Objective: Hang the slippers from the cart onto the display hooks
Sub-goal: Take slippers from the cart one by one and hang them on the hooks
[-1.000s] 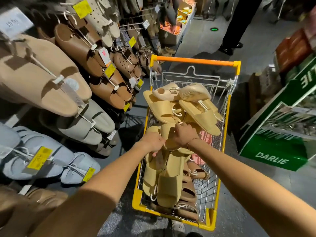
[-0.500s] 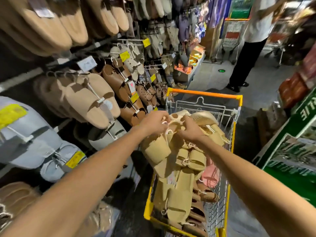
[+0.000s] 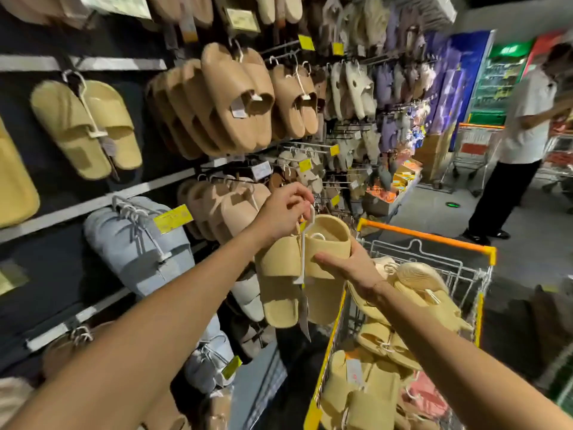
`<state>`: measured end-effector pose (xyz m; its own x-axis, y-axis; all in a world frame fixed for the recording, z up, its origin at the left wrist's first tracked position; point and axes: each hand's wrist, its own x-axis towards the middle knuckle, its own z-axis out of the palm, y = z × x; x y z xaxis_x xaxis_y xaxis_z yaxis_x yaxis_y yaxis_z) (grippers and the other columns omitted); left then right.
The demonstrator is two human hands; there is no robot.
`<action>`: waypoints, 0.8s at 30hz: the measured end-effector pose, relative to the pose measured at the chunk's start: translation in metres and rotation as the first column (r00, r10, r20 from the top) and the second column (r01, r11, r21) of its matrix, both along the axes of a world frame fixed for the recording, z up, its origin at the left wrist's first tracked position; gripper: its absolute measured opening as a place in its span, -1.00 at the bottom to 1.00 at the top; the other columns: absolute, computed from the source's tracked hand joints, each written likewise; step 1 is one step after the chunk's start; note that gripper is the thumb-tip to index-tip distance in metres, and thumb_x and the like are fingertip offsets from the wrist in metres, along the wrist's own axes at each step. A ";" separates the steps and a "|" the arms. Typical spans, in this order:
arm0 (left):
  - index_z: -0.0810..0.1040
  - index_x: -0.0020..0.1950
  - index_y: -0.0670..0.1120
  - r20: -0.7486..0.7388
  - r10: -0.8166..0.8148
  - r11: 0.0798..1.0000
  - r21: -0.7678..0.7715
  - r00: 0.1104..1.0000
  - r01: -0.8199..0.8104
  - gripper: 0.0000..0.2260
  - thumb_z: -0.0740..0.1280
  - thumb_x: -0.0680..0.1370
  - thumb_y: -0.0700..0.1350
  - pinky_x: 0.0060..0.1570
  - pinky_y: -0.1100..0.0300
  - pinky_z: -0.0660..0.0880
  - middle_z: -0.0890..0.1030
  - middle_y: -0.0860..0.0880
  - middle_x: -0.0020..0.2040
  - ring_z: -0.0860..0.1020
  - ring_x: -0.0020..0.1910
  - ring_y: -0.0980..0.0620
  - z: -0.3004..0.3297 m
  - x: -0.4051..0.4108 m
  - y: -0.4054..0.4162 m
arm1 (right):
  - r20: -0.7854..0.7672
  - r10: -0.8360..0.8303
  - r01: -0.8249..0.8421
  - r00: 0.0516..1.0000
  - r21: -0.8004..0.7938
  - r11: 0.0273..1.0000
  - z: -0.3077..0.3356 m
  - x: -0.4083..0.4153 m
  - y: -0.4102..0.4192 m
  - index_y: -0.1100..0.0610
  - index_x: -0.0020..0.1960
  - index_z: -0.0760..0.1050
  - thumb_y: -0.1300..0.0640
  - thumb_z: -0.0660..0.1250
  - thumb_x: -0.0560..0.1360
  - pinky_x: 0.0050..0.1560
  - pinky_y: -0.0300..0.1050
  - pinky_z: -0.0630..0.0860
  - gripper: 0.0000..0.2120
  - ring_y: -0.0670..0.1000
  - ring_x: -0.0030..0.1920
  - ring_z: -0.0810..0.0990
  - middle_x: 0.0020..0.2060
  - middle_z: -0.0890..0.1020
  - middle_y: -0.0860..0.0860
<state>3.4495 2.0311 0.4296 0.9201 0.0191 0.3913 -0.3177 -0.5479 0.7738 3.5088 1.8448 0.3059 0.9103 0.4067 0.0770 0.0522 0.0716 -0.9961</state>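
Lifted clear of the cart (image 3: pixel 428 234) since the earlier frame, the yellow pair (image 3: pixel 291 274) now hangs between cart and rack. Left hand (image 3: pixel 280 212) pinches the white hanger (image 3: pixel 305 243) at its hook; right hand (image 3: pixel 347 265) cups one slipper's strap. Best to keep the hook facing the wall and slide it onto the peg holding the matching pair (image 3: pixel 86 128). Ribbed, soft-looking, tag dangling

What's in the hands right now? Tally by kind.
yellow slippers: 2, right hand grips one
white hanger: 1, hook pinched by left hand
Total: 3
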 end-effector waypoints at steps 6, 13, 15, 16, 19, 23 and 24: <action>0.58 0.01 -0.11 0.138 0.145 0.989 -0.045 0.980 -0.140 -0.90 0.29 0.63 -0.27 -0.02 -0.04 0.60 0.67 -0.17 -0.21 0.66 -0.16 -0.12 0.032 -0.063 0.046 | 0.096 0.014 -0.017 0.995 0.028 0.999 0.044 -0.046 0.062 0.08 0.15 0.59 0.12 0.68 0.24 -0.04 0.02 0.68 -0.48 0.09 0.01 0.71 -0.02 0.73 0.06; 0.50 0.23 0.03 0.272 0.327 0.942 -0.020 0.905 -0.335 -0.72 0.32 0.53 -0.12 0.11 0.07 0.57 0.63 -0.01 0.09 0.59 0.09 0.09 0.063 -0.144 0.093 | 0.160 0.123 -0.137 0.979 0.086 0.987 0.089 -0.094 0.125 0.08 0.15 0.59 0.08 0.67 0.25 0.03 0.07 0.66 -0.48 0.07 0.03 0.69 0.00 0.72 0.03; 0.43 0.35 0.15 0.309 0.449 0.886 -0.031 0.838 -0.463 -0.57 0.35 0.49 -0.02 0.28 0.07 0.48 0.52 0.03 0.27 0.48 0.29 0.12 0.066 -0.171 0.108 | 0.193 0.164 -0.186 0.967 0.101 0.977 0.105 -0.108 0.139 0.02 0.15 0.57 0.00 0.67 0.24 0.06 0.08 0.64 -0.46 0.06 0.05 0.66 0.03 0.69 0.01; 0.38 0.38 0.22 0.305 0.524 0.844 -0.057 0.795 -0.534 -0.51 0.40 0.47 0.07 0.30 0.08 0.45 0.47 0.06 0.33 0.44 0.33 0.12 0.067 -0.185 0.116 | 0.200 0.189 -0.212 0.962 0.104 0.972 0.112 -0.114 0.145 0.01 0.15 0.57 -0.07 0.67 0.20 0.06 0.09 0.64 -0.42 0.06 0.06 0.66 0.03 0.69 0.00; 0.23 0.47 0.18 0.128 0.673 0.737 -0.198 0.728 -0.647 -0.22 0.50 0.35 0.30 0.29 0.10 0.45 0.41 0.05 0.37 0.44 0.30 0.06 0.062 -0.231 0.137 | 0.219 0.254 -0.287 0.942 0.133 0.949 0.136 -0.130 0.163 0.08 0.18 0.58 -0.08 0.69 0.17 0.04 0.15 0.65 -0.35 0.16 0.09 0.67 0.04 0.70 0.05; 0.30 0.48 0.02 -0.130 0.689 0.641 -0.349 0.713 -0.684 -0.26 0.54 0.42 0.21 0.15 0.13 0.52 0.52 0.02 0.30 0.53 0.14 0.09 0.067 -0.289 0.138 | 0.296 0.345 -0.390 0.891 0.109 0.914 0.168 -0.159 0.187 0.09 0.22 0.57 -0.06 0.67 0.21 0.05 0.07 0.66 -0.36 0.09 0.09 0.66 0.07 0.69 0.04; 0.34 0.46 0.01 -0.125 0.699 0.620 -0.386 0.704 -0.683 -0.33 0.53 0.45 0.15 0.04 0.18 0.52 0.54 0.05 0.23 0.53 0.08 0.15 0.072 -0.302 0.134 | 0.326 0.371 -0.421 0.870 0.095 0.902 0.176 -0.169 0.191 0.09 0.23 0.56 -0.03 0.65 0.27 -0.01 -0.05 0.65 -0.40 0.03 0.08 0.65 0.07 0.67 0.01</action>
